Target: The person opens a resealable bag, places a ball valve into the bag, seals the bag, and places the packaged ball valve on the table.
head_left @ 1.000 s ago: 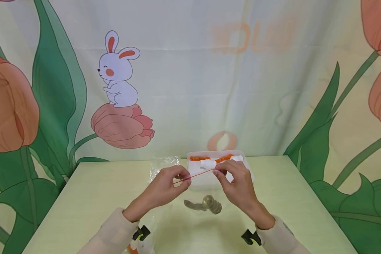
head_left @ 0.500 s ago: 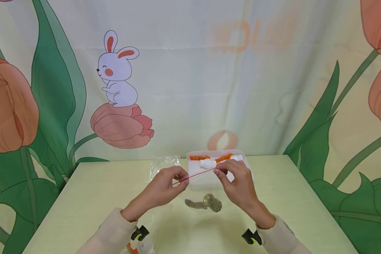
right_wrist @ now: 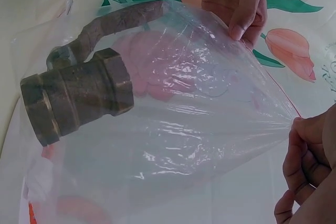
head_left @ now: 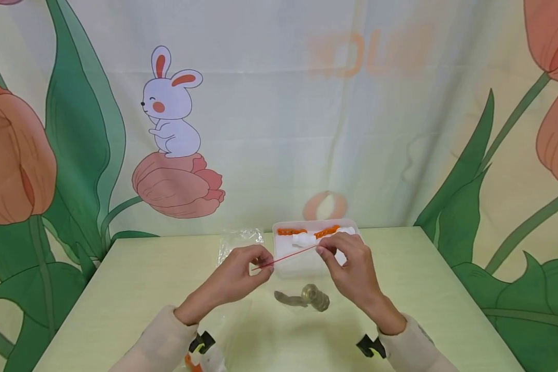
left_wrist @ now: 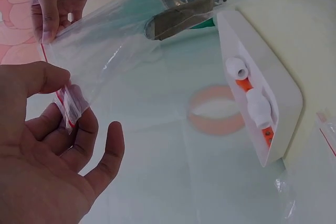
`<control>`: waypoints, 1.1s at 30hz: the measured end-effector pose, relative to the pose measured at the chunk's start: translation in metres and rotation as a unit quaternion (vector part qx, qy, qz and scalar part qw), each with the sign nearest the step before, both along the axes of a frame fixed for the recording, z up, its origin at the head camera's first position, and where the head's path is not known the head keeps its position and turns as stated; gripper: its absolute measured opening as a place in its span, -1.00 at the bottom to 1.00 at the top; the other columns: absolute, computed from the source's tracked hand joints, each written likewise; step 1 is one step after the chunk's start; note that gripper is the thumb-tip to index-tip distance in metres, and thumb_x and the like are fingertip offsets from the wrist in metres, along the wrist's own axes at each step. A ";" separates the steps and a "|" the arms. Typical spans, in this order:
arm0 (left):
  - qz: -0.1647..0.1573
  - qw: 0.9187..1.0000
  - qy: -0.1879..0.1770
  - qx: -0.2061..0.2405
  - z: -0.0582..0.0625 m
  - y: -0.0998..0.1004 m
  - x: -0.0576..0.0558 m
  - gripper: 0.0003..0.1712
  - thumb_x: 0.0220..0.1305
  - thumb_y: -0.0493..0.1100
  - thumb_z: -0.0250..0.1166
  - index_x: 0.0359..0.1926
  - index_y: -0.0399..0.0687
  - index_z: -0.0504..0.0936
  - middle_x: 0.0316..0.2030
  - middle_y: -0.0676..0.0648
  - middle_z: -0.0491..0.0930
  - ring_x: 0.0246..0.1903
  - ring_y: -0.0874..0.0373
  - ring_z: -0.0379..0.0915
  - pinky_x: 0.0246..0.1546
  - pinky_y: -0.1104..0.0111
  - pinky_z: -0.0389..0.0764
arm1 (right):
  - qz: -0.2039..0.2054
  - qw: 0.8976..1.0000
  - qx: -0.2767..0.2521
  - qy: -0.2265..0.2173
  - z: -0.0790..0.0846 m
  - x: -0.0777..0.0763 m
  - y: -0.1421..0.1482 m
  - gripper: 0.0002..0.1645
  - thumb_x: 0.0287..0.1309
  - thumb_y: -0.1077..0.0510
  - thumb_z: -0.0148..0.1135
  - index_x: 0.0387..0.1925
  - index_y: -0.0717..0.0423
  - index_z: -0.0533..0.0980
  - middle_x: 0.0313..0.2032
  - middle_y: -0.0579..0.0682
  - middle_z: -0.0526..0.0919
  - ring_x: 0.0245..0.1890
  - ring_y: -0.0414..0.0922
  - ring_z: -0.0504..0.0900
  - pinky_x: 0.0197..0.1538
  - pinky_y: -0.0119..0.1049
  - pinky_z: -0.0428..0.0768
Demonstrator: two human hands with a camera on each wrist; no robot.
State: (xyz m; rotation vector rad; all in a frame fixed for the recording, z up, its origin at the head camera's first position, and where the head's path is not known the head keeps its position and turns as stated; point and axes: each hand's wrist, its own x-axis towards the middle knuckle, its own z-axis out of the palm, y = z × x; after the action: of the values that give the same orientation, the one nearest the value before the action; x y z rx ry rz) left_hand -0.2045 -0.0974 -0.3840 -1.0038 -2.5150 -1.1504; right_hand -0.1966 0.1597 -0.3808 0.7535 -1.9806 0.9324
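Note:
A clear zip bag (right_wrist: pixel 173 150) with a red strip (head_left: pixel 293 254) along its mouth hangs between both hands. Inside its lower part lies a brass-coloured valve (right_wrist: pixel 79 98) with a flat lever handle (right_wrist: pixel 118 23). My left hand (head_left: pixel 242 273) pinches the left end of the bag's mouth between thumb and fingers, where the film bunches up in the left wrist view. The opposite end is pinched by my right hand (head_left: pixel 353 266), thumb against index finger. Between the hands the red strip runs straight, rising to the right.
Behind the bag stands a white tray (left_wrist: pixel 286 90) with white fittings (left_wrist: pixel 258 108) and orange pieces (head_left: pixel 292 232). Another clear bag (head_left: pixel 239 238) lies left of the tray. At the table's (head_left: pixel 130 289) front, another bag with an orange and white item (head_left: pixel 206 360) is partly hidden by the left sleeve.
The hands have drawn slightly apart, left hand leftward and right hand rightward, with more red strip showing between them. The valve in the bag has swung a little to the right.

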 end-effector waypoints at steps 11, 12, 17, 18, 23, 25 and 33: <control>0.006 0.999 -0.027 -0.019 0.002 -0.002 0.000 -0.94 0.24 -0.24 0.30 -0.35 0.04 0.61 -0.38 0.15 0.60 -0.30 0.30 0.49 -0.12 0.38 0.60 | -0.002 1.000 -0.007 -0.005 0.001 0.001 0.003 -0.85 -0.01 0.33 0.46 -0.38 0.09 0.66 -0.51 -0.14 0.62 -0.44 -0.26 0.51 -0.28 -0.33 0.36; 0.005 0.999 -0.029 -0.021 0.002 -0.003 0.000 -0.94 0.24 -0.24 0.30 -0.35 0.04 0.61 -0.38 0.15 0.60 -0.30 0.29 0.49 -0.11 0.38 0.61 | -0.001 1.000 -0.007 -0.004 0.001 0.001 0.003 -0.84 -0.02 0.34 0.46 -0.38 0.09 0.66 -0.52 -0.15 0.62 -0.44 -0.26 0.51 -0.28 -0.32 0.36; -0.008 1.000 -0.015 -0.022 0.002 -0.004 0.000 -0.93 0.25 -0.26 0.27 -0.34 0.02 0.60 -0.38 0.14 0.60 -0.29 0.28 0.50 -0.15 0.40 0.60 | -0.001 1.000 -0.007 0.003 0.002 0.001 0.004 -0.84 -0.02 0.35 0.45 -0.37 0.08 0.66 -0.52 -0.16 0.62 -0.45 -0.26 0.51 -0.28 -0.32 0.36; -0.011 1.000 -0.011 -0.023 0.002 -0.004 0.000 -0.93 0.26 -0.27 0.27 -0.34 0.02 0.60 -0.38 0.14 0.60 -0.28 0.28 0.50 -0.15 0.40 0.59 | -0.001 1.000 -0.006 0.004 0.002 0.001 0.004 -0.84 -0.01 0.34 0.45 -0.37 0.08 0.66 -0.51 -0.16 0.62 -0.45 -0.26 0.51 -0.28 -0.32 0.36; -0.010 0.999 -0.021 -0.028 0.002 -0.005 -0.001 -0.94 0.26 -0.24 0.28 -0.34 0.03 0.60 -0.39 0.15 0.60 -0.29 0.28 0.50 -0.13 0.33 0.62 | -0.003 1.000 -0.005 0.003 0.002 0.001 0.006 -0.86 0.00 0.33 0.44 -0.37 0.08 0.66 -0.51 -0.15 0.62 -0.45 -0.26 0.51 -0.28 -0.33 0.36; -0.004 0.999 -0.033 -0.032 0.001 -0.005 -0.002 -0.95 0.26 -0.22 0.29 -0.34 0.04 0.60 -0.39 0.16 0.60 -0.29 0.29 0.51 -0.12 0.31 0.63 | -0.002 1.000 -0.007 -0.003 0.002 0.001 0.007 -0.88 0.02 0.32 0.43 -0.37 0.09 0.67 -0.51 -0.14 0.62 -0.45 -0.26 0.51 -0.27 -0.33 0.35; -0.013 0.998 -0.058 -0.019 -0.002 -0.009 -0.003 -0.94 0.29 -0.20 0.27 -0.33 0.07 0.61 -0.38 0.17 0.62 -0.28 0.32 0.58 -0.14 0.38 0.63 | -0.017 1.000 -0.008 -0.003 0.003 0.002 0.011 -0.86 0.00 0.34 0.45 -0.38 0.11 0.66 -0.51 -0.15 0.63 -0.45 -0.26 0.51 -0.26 -0.34 0.38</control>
State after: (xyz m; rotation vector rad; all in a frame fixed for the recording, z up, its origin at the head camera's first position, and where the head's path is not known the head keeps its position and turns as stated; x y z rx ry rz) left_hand -0.2073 -0.1066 -0.3861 -1.0099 -2.6306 -1.2053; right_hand -0.1943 0.1705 -0.3777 0.7069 -1.9834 0.9315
